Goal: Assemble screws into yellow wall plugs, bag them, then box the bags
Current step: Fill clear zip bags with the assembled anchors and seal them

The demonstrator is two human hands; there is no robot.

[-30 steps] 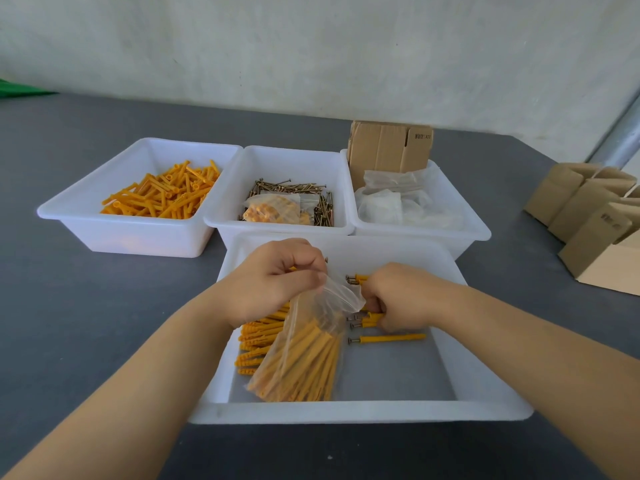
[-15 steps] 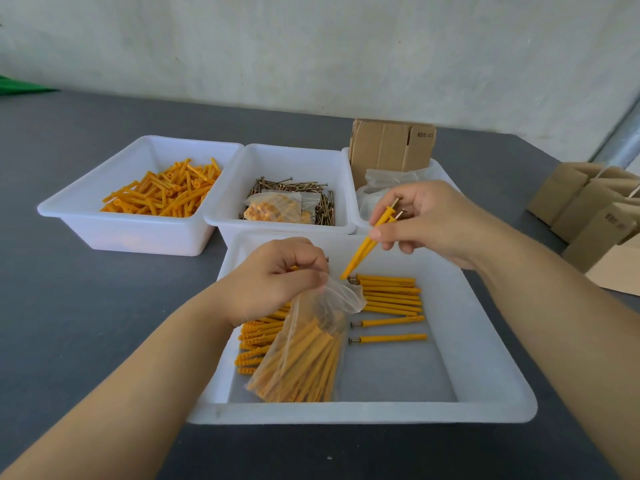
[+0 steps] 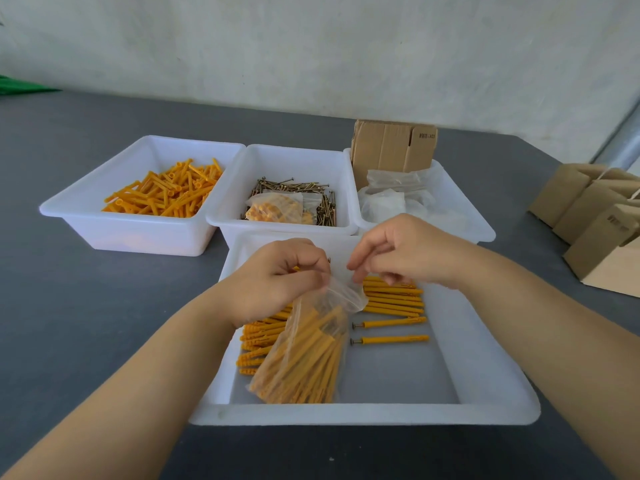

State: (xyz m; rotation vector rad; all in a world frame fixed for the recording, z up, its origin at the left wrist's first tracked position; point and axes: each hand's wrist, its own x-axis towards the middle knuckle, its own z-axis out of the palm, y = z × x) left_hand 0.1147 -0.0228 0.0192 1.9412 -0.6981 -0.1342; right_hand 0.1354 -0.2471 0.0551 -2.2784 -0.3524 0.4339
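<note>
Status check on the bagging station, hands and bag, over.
Left hand grips the clear plastic bag of yellow plugs at its mouth. Right hand pinches the opposite edge. Nothing in the way.

Head view looks down, close over tray [image 3: 363,414].

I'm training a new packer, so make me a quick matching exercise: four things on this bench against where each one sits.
Things:
1. loose yellow plugs
2. loose screws
3. empty clear bags
4. half-filled bag

Places:
A. far right tub
B. near tub, held by the left hand
C. far left tub
D. far middle tub

Pairs: 1-C, 2-D, 3-A, 4-B
</note>
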